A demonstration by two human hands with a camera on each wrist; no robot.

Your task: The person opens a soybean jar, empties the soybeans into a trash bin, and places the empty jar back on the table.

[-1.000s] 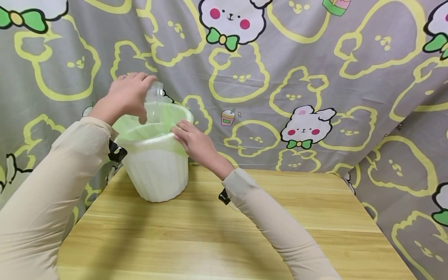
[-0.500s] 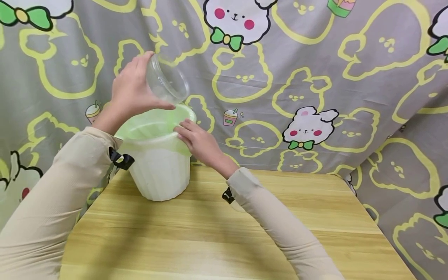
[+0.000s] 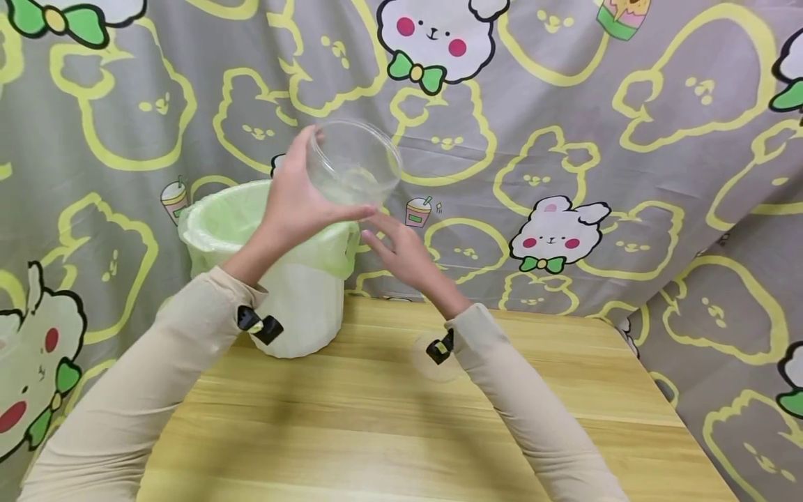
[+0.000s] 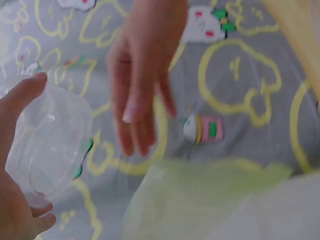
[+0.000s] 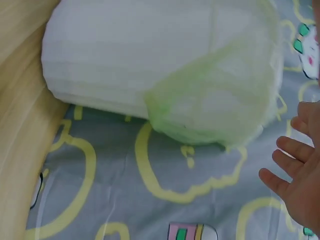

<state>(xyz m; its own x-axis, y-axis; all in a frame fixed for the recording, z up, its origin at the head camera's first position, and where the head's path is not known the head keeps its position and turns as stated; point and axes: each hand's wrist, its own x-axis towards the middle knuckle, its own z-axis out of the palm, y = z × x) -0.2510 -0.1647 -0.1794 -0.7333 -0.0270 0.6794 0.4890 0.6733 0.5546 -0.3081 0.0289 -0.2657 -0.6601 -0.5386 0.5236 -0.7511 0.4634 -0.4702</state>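
My left hand (image 3: 293, 199) grips a clear round plastic tub (image 3: 356, 162), thumb below and fingers round its far side. The tub is tilted and see-through, held above the right side of the rim of a white bin (image 3: 301, 310). In the left wrist view the same tub (image 4: 55, 140) shows at the left edge. My right hand (image 3: 410, 254) is just right of the bin, fingers fairly straight and near the left thumb; whether they touch is unclear. A pale green bag (image 3: 235, 213) lines the bin and folds over its rim. The bin's bottom inside is hidden.
The bin stands at the back left of a wooden table (image 3: 401, 418). A faint clear disc (image 3: 426, 369) lies on the table below my right wrist. A grey patterned curtain (image 3: 458, 272) hangs close behind the table.
My left hand has risen out of the bin with the tub and swung right. My right hand has come off the bin's rim and moved slightly right.
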